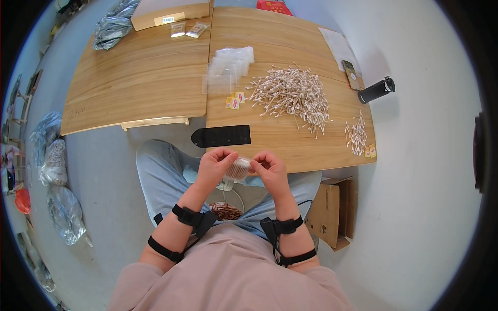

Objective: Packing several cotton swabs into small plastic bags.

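A small clear plastic bag packed with cotton swabs is held over my lap, just off the table's near edge. My left hand pinches its left side, and my right hand pinches the upper right corner. Beyond them on the table lies a big loose heap of cotton swabs. To its left are a fanned stack of flat clear bags and small yellow-and-white cards. A black strip with one pointed end lies just beyond my left hand.
At the right edge are a smaller swab pile, more small cards, a phone and a black bottle. Two filled packs lie by a box at the far left. A cardboard box stands below.
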`<state>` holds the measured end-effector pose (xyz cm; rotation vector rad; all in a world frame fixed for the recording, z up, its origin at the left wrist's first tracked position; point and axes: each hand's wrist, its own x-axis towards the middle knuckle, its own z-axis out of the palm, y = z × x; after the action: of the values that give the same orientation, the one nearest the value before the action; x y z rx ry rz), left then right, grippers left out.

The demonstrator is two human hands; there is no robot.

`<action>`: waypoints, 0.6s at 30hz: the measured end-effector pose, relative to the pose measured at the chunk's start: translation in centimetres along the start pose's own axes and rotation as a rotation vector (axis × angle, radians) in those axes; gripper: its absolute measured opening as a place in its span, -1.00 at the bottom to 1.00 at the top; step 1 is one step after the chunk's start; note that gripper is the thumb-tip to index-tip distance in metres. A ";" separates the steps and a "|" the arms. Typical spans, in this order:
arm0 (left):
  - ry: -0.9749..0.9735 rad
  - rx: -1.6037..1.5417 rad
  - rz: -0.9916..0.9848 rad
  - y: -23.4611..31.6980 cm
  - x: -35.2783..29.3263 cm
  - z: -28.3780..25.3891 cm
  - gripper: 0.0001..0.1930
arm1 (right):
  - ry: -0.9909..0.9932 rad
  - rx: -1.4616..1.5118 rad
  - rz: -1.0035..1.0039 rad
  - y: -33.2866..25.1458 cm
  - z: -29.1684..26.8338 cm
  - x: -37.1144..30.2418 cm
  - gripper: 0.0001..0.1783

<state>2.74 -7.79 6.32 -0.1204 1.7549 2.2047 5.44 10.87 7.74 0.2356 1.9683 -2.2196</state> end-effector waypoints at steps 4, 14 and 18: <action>-0.020 -0.036 0.001 0.6 -0.2 0.1 -0.91 | -0.007 -0.013 -0.090 -0.3 0.1 -0.5 -0.95; -0.087 0.139 0.058 2.2 -1.2 1.2 -0.90 | 0.031 -0.395 -0.318 -2.9 1.9 -1.0 -0.89; -0.096 0.179 0.079 2.6 -1.4 1.1 -0.89 | 0.027 -0.439 -0.353 -2.9 1.7 -1.1 -0.91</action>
<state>3.39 -7.52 9.38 0.0959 1.9224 2.0571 5.80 9.54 10.99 -0.1511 2.6108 -1.8871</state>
